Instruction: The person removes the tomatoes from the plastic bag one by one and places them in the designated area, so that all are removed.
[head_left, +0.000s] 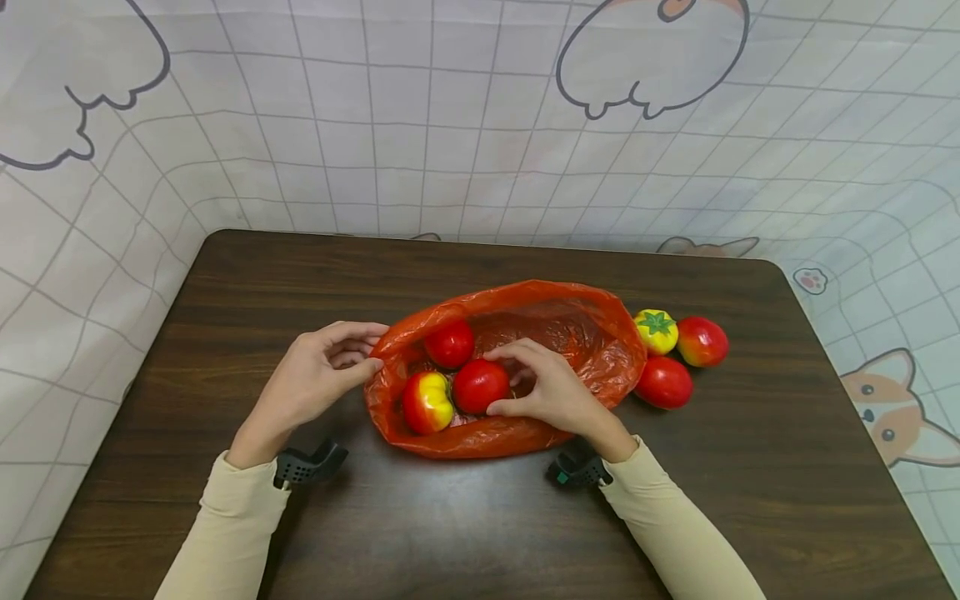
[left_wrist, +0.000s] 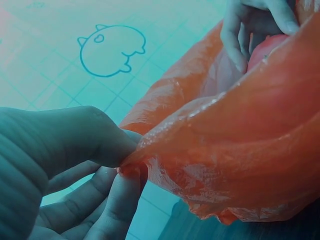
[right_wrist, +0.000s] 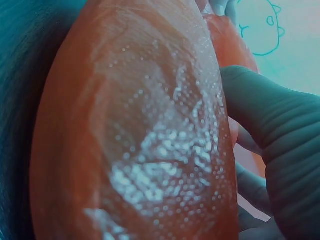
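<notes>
An orange-red plastic bag [head_left: 540, 300] lies on the table with its mouth spread wide. My left hand [head_left: 311, 379] pinches the left rim of the bag between thumb and fingers, seen close in the left wrist view. Inside the bag are a round red fruit [head_left: 450, 343], a red-and-yellow fruit [head_left: 427, 403] and a red tomato-like fruit [head_left: 480, 387]. My right hand [head_left: 543, 387] reaches into the bag and grips that tomato-like fruit from its right side, thumb in front and fingers behind. In the right wrist view, the bag's wall [right_wrist: 150, 125] hides most of the fruit.
Just right of the bag, a yellow fruit with a green star-shaped top [head_left: 656, 332], a red-and-yellow fruit [head_left: 702, 341] and a red oval fruit [head_left: 663, 382] sit close together. The dark wooden table [head_left: 750, 483] meets a white grid-patterned cloth [head_left: 465, 150] behind.
</notes>
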